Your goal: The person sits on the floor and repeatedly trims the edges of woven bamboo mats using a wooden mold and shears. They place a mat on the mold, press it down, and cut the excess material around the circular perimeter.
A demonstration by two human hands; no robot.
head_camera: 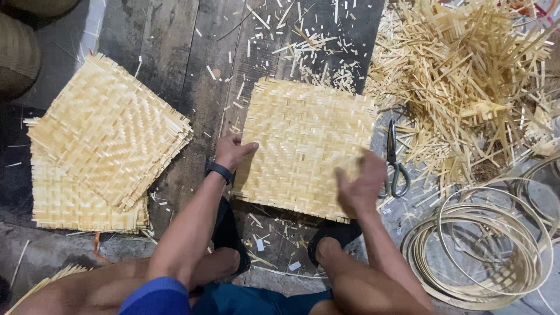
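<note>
Under our fingers: mat (pixel 306 146) of woven pale bamboo strips, matt, ribbed | beyond our right fingertips: scissors (pixel 395 160) of dull grey metal | below the mat: floor planks (pixel 175 52) of dark, rough, worn wood | left: mat stack (pixel 105 140), same dry weave

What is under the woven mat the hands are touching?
The woven mat lies on dark wooden boards strewn with strip offcuts. Whatever lies directly beneath it is covered.
</note>
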